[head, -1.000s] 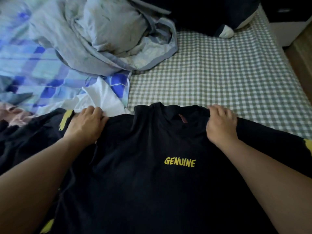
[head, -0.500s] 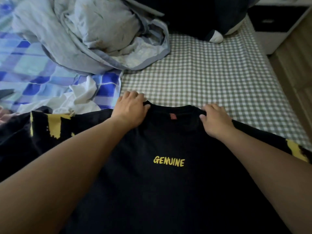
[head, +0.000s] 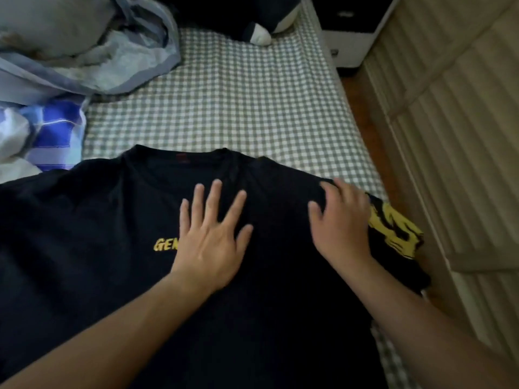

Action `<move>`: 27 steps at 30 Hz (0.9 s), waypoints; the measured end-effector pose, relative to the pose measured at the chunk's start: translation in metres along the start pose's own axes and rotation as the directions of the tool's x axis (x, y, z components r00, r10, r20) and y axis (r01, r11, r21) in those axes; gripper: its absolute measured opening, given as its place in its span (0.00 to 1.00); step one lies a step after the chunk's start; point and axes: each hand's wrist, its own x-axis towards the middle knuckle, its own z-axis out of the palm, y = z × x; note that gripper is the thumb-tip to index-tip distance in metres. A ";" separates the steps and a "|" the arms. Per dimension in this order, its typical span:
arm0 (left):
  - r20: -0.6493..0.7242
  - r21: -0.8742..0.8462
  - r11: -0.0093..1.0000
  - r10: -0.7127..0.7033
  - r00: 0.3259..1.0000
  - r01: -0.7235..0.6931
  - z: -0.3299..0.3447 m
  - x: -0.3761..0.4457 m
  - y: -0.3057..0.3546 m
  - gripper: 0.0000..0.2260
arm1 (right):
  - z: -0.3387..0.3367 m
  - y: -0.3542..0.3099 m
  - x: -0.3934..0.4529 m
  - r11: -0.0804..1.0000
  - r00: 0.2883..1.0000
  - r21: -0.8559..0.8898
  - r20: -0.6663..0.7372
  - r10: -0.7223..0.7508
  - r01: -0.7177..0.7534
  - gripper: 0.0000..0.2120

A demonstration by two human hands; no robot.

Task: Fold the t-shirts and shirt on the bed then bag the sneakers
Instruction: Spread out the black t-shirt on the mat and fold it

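Observation:
A black t-shirt (head: 92, 214) with yellow lettering lies spread face up on the checked bed sheet (head: 238, 108), collar pointing away from me. My left hand (head: 213, 237) lies flat on its chest with fingers spread, covering part of the lettering. My right hand (head: 341, 223) rests on the shirt's right shoulder, fingers bent down into the cloth. Just past it, the yellow-printed sleeve (head: 393, 231) hangs over the bed's right edge. No sneakers or bag are in view.
A crumpled grey-blue duvet (head: 84, 49) fills the back left, with blue-and-white checked fabric (head: 53, 133) beside the shirt. A dark plush with a white tip (head: 258, 29) lies at the head. A white nightstand (head: 351, 32) and slatted panels (head: 449, 136) border the bed's right.
Both hands left the collar. The left hand moved to the chest and flattened; the right hand slid out to the right shoulder. The view swung right.

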 end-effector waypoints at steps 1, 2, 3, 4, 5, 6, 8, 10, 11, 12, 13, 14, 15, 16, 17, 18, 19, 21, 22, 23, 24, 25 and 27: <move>0.074 0.027 1.000 0.010 0.997 -0.012 0.012 -0.004 0.008 0.30 | -0.005 0.035 -0.018 0.990 0.990 -0.024 0.023 0.138 -0.137 0.26; 0.142 0.063 0.998 0.001 0.990 -0.010 0.023 -0.005 0.013 0.30 | -0.011 0.067 -0.033 0.955 0.953 -0.050 0.066 0.294 -0.291 0.29; 0.193 0.105 0.994 -0.021 0.981 0.000 0.032 -0.003 0.017 0.31 | -0.017 0.096 -0.046 0.893 0.884 -0.062 0.131 0.449 -0.445 0.34; 0.215 0.140 0.990 -0.046 0.976 0.016 0.038 -0.002 0.018 0.30 | -0.019 0.121 -0.055 0.821 0.797 -0.061 0.209 0.567 -0.568 0.39; 0.222 0.160 0.987 -0.067 0.973 0.031 0.042 0.000 0.019 0.29 | -0.017 0.140 -0.061 0.732 0.692 -0.032 0.297 0.657 -0.681 0.43; 0.231 0.168 0.985 -0.080 0.970 0.041 0.044 0.000 0.020 0.29 | -0.017 0.150 -0.065 0.644 0.599 0.002 0.373 0.709 -0.765 0.44; 0.283 0.185 0.982 -0.091 0.955 0.039 0.044 0.002 0.023 0.29 | -0.014 0.155 -0.068 0.516 0.532 0.167 0.433 0.728 -0.840 0.37; 0.331 0.209 0.977 -0.104 0.938 0.035 0.038 0.004 0.026 0.30 | -0.016 0.150 -0.068 0.485 0.599 0.361 0.364 0.713 -0.797 0.21; 0.355 0.236 0.971 -0.118 0.927 0.034 0.035 0.006 0.028 0.30 | -0.018 0.147 -0.066 0.434 0.603 0.450 0.359 0.713 -0.780 0.16; 0.383 0.259 0.965 -0.133 0.914 0.031 0.032 0.008 0.030 0.29 | -0.024 0.144 -0.062 0.333 0.585 0.542 0.397 0.707 -0.771 0.13; 0.407 0.270 0.962 -0.148 0.901 0.037 0.027 0.011 0.034 0.29 | -0.029 0.143 -0.060 0.221 0.547 0.588 0.462 0.698 -0.778 0.12; 0.424 0.258 0.964 -0.169 0.890 0.060 0.023 0.013 0.038 0.30 | -0.034 0.145 -0.059 0.147 0.516 0.594 0.518 0.682 -0.791 0.12; 0.416 0.212 0.973 -0.177 0.892 0.094 0.017 0.014 0.043 0.30 | -0.040 0.147 -0.058 0.120 0.504 0.581 0.562 0.656 -0.805 0.11; 0.364 0.122 0.983 -0.171 0.916 0.135 0.011 0.012 0.048 0.30 | -0.049 0.148 -0.058 0.118 0.513 0.574 0.597 0.617 -0.810 0.11; 0.264 -0.027 0.984 -0.161 0.951 0.174 0.003 0.008 0.052 0.29 | -0.057 0.148 -0.056 0.133 0.545 0.586 0.612 0.573 -0.799 0.10; 0.157 -0.222 0.951 -0.183 0.970 0.216 -0.006 0.001 0.057 0.26 | -0.069 0.144 -0.053 0.153 0.595 0.620 0.608 0.525 -0.769 0.10; 0.114 -0.458 0.845 -0.252 0.961 0.276 -0.018 -0.009 0.062 0.22 | -0.081 0.136 -0.049 0.182 0.664 0.671 0.585 0.467 -0.719 0.12; 0.312 -0.838 0.333 -0.360 0.879 0.433 -0.041 -0.032 0.070 0.15 | -0.104 0.109 -0.040 0.261 0.818 0.782 0.496 0.291 -0.567 0.17; 0.455 -0.874 0.021 -0.312 0.834 0.485 -0.050 -0.041 0.073 0.13 | -0.113 0.089 -0.037 0.315 0.875 0.816 0.450 0.179 -0.484 0.20; 0.556 -0.828 -0.234 -0.224 0.801 0.509 -0.056 -0.047 0.075 0.14 | -0.119 0.068 -0.034 0.384 0.908 0.829 0.413 0.069 -0.407 0.22; 0.601 -0.767 -0.389 -0.157 0.784 0.510 -0.058 -0.049 0.076 0.17 | -0.121 0.048 -0.033 0.463 0.914 0.819 0.403 -0.040 -0.340 0.24; 0.623 -0.723 -0.475 -0.136 0.770 0.501 -0.055 -0.048 0.076 0.19 | -0.117 0.029 -0.034 0.531 0.895 0.795 0.423 -0.142 -0.292 0.25; 0.630 -0.706 -0.528 -0.165 0.759 0.472 -0.045 -0.042 0.080 0.22 | -0.096 0.008 -0.039 0.654 0.856 0.727 0.459 -0.239 -0.207 0.24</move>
